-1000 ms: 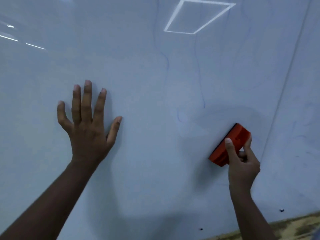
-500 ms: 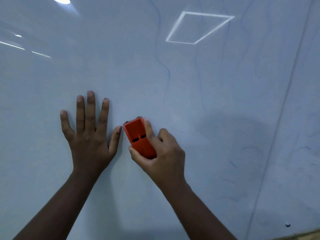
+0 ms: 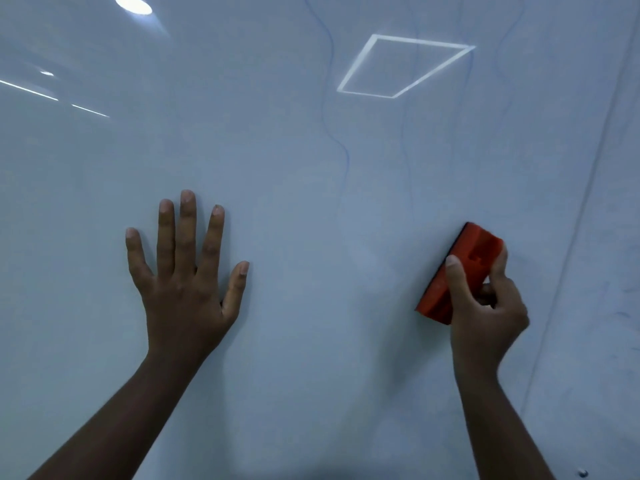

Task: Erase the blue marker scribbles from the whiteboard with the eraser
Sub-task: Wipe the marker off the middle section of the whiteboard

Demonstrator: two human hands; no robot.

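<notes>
The whiteboard [image 3: 311,341] fills the view. My right hand [image 3: 485,313] grips an orange eraser [image 3: 464,261] with its dark felt side pressed flat on the board at the right. My left hand [image 3: 187,282] lies flat on the board at the left, fingers spread, holding nothing. Thin blue marker lines [image 3: 343,150] run down the upper middle of the board, with fainter blue lines [image 3: 408,161] further right. The area between my hands looks wiped, with only faint smears.
A vertical panel seam [image 3: 588,188] crosses the board at the right, with faint blue marks [image 3: 627,306] beyond it. Ceiling lights reflect in the board's upper part [image 3: 401,64]. A small dark screw [image 3: 583,473] sits at the lower right.
My right hand swept the eraser from the right across to beside my left thumb, then back to the right. The blue loops low in the middle are gone. My left hand stayed put.
</notes>
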